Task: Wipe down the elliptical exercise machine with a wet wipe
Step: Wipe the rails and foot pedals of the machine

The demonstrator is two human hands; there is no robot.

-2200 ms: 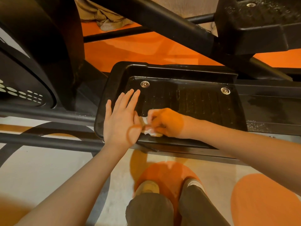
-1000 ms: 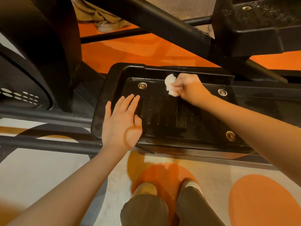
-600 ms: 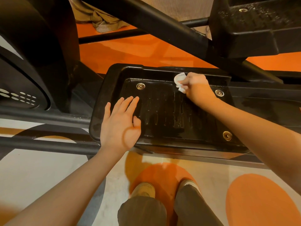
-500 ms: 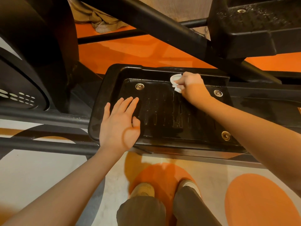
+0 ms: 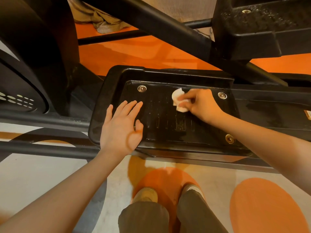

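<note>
Since a couple of seconds back, when the wet wipe [image 5: 178,101] was down at the near edge of the foot pedal [image 5: 168,125] right beside the other hand, it's travelled across to the far side and now sits just in from the far rim, between the two far bolts. In the last half second it's slid a touch back toward the near side, so this looks like back-and-forth scrubbing strokes over the ribbed tread. The right hand [image 5: 200,105] has its fingers curled around the bunched-up wipe, pinching it and pressing it onto the pedal. The left hand [image 5: 121,126] hasn't budged: flat, fingers straight and slightly spread, holding nothing, just resting on the near-left corner of the pedal, probably to steady it.

Tread looks shiny and wet in the middle, so I'd guess this pedal is mostly covered. Left corner under the flat hand likely hasn't been reached yet, and the other pedal [image 5: 262,22] at far right and the frame bars are still to go, I reckon.
</note>
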